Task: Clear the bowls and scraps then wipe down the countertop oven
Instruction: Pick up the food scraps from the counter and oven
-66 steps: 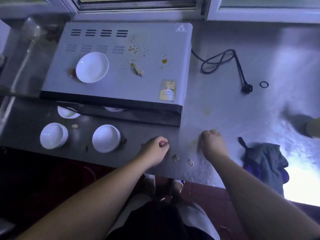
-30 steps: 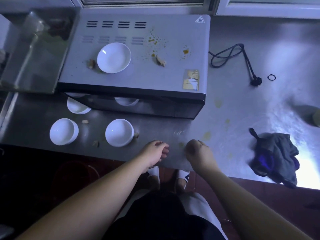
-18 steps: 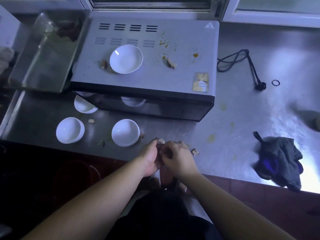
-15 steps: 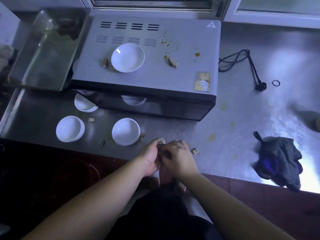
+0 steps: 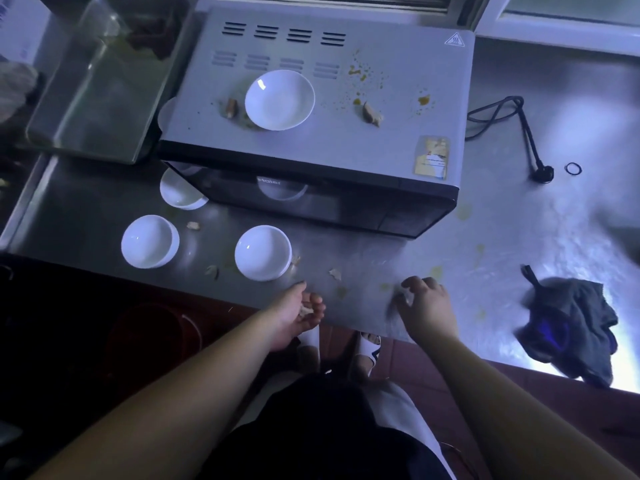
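The hands have separated since the earlier frame. The left hand (image 5: pixel 299 311) is cupped palm-up around scraps (image 5: pixel 305 310) at the counter's (image 5: pixel 502 237) near edge. The right hand (image 5: pixel 424 303), fingers curled, pinches a scrap (image 5: pixel 403 293) just right of it.

Your white bowls (image 5: pixel 263 252), silver-grey oven (image 5: pixel 346 133) with yellow-brown stains, dark grey cloth (image 5: pixel 571 327) on steel-grey desk (image 5: pixel 519 237)

My surroundings: steel counter (image 5: pixel 519 244) under bluish light, glare at its right edge; window frame (image 5: pixel 554 26) behind; reddish tiled floor (image 5: pixel 467 386) below; steel tray (image 5: pixel 93 98) at left.
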{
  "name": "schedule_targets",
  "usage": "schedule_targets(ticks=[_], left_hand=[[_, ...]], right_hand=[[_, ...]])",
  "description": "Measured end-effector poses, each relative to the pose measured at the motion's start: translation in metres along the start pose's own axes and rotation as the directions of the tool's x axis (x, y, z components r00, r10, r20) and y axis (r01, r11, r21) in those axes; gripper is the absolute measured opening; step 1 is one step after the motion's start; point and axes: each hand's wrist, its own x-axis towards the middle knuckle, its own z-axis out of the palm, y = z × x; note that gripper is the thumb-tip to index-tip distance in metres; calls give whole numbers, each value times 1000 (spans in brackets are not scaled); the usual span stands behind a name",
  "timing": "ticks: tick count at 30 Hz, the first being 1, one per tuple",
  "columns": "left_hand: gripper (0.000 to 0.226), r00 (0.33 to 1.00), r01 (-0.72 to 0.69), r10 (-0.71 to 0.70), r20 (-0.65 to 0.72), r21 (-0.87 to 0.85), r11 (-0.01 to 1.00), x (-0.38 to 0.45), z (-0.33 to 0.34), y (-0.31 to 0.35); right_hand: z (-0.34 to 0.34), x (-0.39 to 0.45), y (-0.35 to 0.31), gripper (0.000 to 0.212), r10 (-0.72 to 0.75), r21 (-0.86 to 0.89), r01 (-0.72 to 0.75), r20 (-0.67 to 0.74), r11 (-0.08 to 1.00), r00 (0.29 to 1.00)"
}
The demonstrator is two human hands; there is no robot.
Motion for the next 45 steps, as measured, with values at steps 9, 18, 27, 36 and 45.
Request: schedule_targets(ticks=[9, 18, 27, 36, 45], left_hand=[[47, 1000, -13, 13, -21, -7, 1000, 9, -25, -2], [49, 999, -8, 10, -33, 38, 999, 10, -34, 4], [33, 999, -48, 50, -19, 84, 995, 10, -57, 4], [31, 998, -59, 59, 8, 37, 998, 6, -78, 8], [32, 999, -50, 49, 19, 30, 998, 8, -93, 10]], right_hand=[[16, 3, 6, 4, -8, -45, 8, 13, 999, 1000], [19, 15, -39, 12, -61, 120, 53, 68, 991, 996], [53, 44, -102, 18, -217, 45, 213, 153, 976, 964], [72, 49, -107, 13, -239, -93, 260, 193, 961, 952], [73, 53, -131, 8, -259, -89, 280, 197, 956, 946]])
